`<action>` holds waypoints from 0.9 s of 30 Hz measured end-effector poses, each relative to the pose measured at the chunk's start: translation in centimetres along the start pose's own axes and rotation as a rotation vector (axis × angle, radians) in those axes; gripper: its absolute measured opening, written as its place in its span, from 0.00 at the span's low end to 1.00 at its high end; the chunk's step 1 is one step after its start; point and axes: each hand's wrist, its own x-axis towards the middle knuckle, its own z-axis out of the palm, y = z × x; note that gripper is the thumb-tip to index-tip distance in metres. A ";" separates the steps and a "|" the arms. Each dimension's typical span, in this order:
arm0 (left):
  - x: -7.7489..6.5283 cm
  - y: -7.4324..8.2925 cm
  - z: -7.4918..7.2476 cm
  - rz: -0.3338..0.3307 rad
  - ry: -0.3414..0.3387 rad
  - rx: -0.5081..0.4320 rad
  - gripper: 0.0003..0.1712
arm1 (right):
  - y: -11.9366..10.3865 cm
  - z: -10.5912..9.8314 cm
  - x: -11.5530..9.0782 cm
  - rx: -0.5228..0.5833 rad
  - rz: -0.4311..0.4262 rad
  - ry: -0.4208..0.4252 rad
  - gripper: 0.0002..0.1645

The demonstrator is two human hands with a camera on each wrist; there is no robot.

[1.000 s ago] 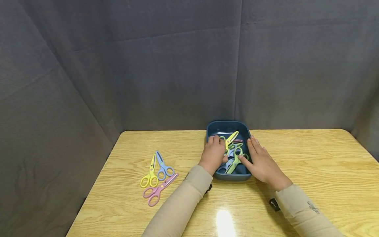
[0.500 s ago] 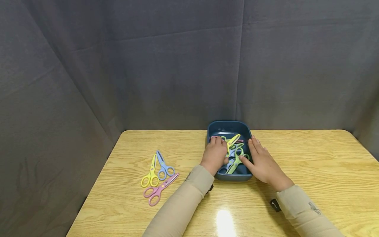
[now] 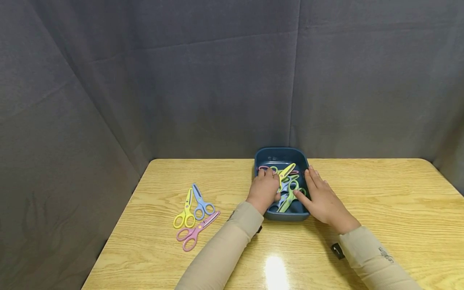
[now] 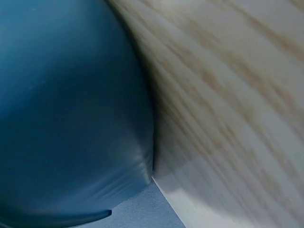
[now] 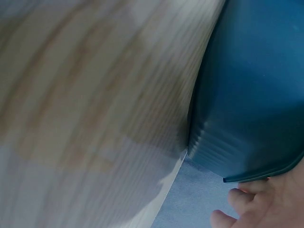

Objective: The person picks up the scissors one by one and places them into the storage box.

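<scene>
A dark blue plastic bin (image 3: 286,217) stands near the table's back edge, with several small scissors jumbled inside. Reaching over its left rim, my left hand (image 3: 264,189) curls its fingers over the handle end of the yellow scissors (image 3: 287,172), whose blades point up and right; the handles are hidden. My right hand (image 3: 324,201) lies along the right rim with straight fingers, its thumb over the edge by the green scissors (image 3: 288,200). Blue scissors lie under the green ones, and a pink handle shows at the left. Both wrist views mostly show the bin's outer wall (image 4: 71,104).
On the table at the left lie yellow scissors (image 3: 187,207), blue scissors (image 3: 199,200) and pink scissors (image 3: 199,227), close together. A grey curtain (image 3: 217,88) hangs behind the table (image 3: 380,193) and down its left side.
The yellow scissors under my left hand have dipped slightly, and the left hand has moved a little with them. My right hand stays at the bin's right rim.
</scene>
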 end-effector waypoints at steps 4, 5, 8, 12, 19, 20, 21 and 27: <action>0.0 0.0 0.1 -0.001 0.020 0.015 0.29 | 0.1 0.0 0.0 -0.001 0.001 -0.002 0.53; 0.0 0.0 0.1 0.000 0.026 0.021 0.28 | 0.1 0.1 0.0 0.000 0.002 -0.003 0.53; -0.1 0.1 0.2 0.001 0.042 0.039 0.26 | 0.1 0.1 0.1 0.001 0.006 -0.006 0.53; -0.1 0.1 0.3 0.005 0.044 0.047 0.21 | 0.1 0.1 0.0 0.006 0.008 -0.007 0.53; 0.0 0.1 0.2 0.015 0.044 0.018 0.22 | 0.1 0.0 0.0 0.011 0.006 -0.004 0.53; 0.0 0.1 0.2 0.016 0.040 0.017 0.23 | 0.1 0.0 0.0 0.012 0.006 -0.004 0.53; 0.0 0.1 0.2 0.017 0.035 0.015 0.24 | 0.0 0.0 0.0 0.011 0.005 -0.003 0.53; 0.2 0.1 0.3 0.020 0.023 -0.009 0.27 | 0.0 0.0 0.0 0.013 0.002 -0.004 0.53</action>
